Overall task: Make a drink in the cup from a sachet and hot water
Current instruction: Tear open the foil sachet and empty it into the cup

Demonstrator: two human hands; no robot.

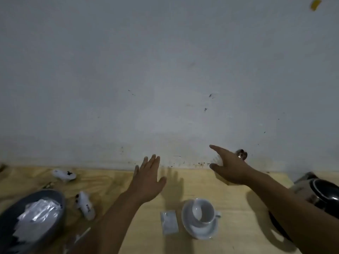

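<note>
Barely begun: your left hand and right hand hover spread, empty; small white sachet seemingly unopened beside the empty white ceramic cup.

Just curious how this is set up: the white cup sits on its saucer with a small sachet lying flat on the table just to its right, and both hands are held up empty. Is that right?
Nearly. In the head view the sachet lies to the left of the cup, not the right. The rest holds: the cup sits on its saucer, and the left hand and right hand hold nothing.
</note>
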